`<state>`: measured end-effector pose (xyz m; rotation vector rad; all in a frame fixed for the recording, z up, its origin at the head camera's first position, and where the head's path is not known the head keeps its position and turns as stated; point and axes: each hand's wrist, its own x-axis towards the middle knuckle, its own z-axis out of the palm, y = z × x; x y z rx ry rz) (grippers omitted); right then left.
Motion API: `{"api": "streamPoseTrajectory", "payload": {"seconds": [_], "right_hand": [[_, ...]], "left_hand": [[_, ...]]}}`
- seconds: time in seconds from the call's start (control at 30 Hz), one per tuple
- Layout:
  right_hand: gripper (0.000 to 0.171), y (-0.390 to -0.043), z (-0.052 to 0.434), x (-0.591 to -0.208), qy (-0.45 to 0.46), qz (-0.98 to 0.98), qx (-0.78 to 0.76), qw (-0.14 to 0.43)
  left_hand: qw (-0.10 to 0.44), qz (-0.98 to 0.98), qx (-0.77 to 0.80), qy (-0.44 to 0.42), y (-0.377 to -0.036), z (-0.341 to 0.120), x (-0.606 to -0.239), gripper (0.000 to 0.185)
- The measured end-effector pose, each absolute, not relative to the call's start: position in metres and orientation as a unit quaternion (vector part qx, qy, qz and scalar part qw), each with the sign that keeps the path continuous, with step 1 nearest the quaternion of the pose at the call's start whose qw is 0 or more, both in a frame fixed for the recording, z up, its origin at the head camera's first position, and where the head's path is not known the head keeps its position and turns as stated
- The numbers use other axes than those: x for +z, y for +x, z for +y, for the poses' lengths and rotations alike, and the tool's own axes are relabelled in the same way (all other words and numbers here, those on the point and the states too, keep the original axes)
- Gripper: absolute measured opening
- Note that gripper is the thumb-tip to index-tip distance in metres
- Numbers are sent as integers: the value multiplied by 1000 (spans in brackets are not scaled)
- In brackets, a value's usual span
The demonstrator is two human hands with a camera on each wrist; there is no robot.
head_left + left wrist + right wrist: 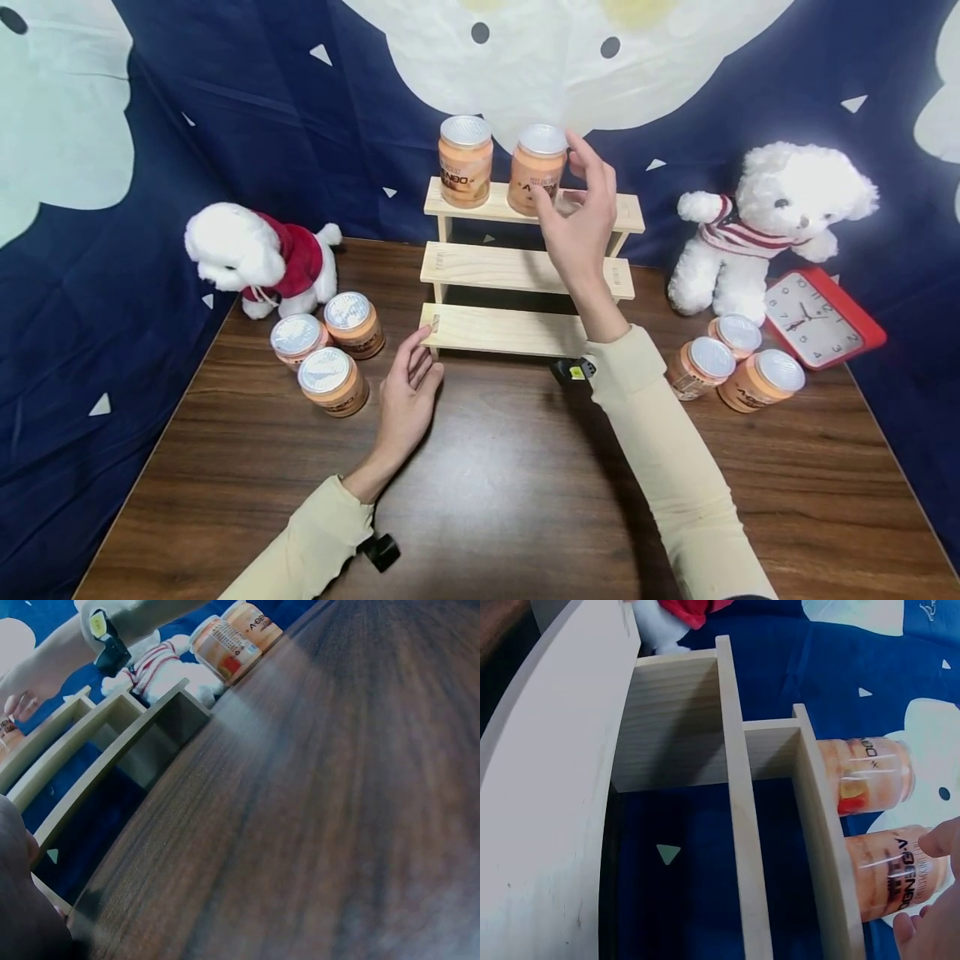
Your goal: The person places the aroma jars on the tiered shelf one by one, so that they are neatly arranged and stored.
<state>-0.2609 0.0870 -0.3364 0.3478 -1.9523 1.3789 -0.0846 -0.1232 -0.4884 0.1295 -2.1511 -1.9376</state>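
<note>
A three-step wooden shelf (517, 271) stands at the back middle of the table. Two orange jars with silver lids stand on its top step: one on the left (465, 162) and one beside it (537, 171). My right hand (572, 187) is raised at the second jar, thumb against its front, fingers spread loosely to its right. The right wrist view shows that jar (889, 874) with my fingertips (941, 840) at its edge. My left hand (420, 358) lies flat on the table, its straight fingers touching the left end of the bottom step.
Three more jars (330, 379) sit at the left, three (763, 379) at the right. A white plush dog in red (255, 258) is back left; a white bear (772, 217) and red clock (821, 317) back right. Dark cloth surrounds the brown table (510, 492).
</note>
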Motion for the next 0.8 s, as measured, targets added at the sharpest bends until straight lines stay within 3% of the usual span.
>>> {"api": "streamPoseTrajectory", "payload": {"seconds": [0.8], "right_hand": [[48,-195,101,-333,171,-651,652,349]], "left_hand": [[123,-737,-664,42,-85,-123,-488,56]]}}
